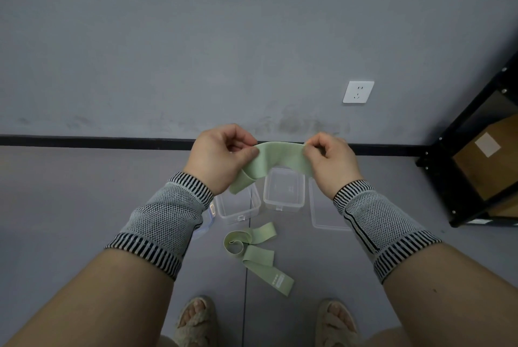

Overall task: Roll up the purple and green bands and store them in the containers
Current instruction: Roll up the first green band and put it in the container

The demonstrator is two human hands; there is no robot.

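Observation:
I hold a light green band stretched between both hands, above the floor. My left hand pinches its left end, where the band folds and a tail hangs down. My right hand pinches the right end. Below them on the grey floor stand two clear plastic containers, one on the left and one on the right, both open. More green band lies loosely curled on the floor in front of the containers. I see no purple band.
A clear lid lies right of the containers, partly behind my right wrist. Another lid with a blue edge peeks out by my left wrist. A black shelf holding cardboard boxes stands at the right. My sandalled feet are at the bottom.

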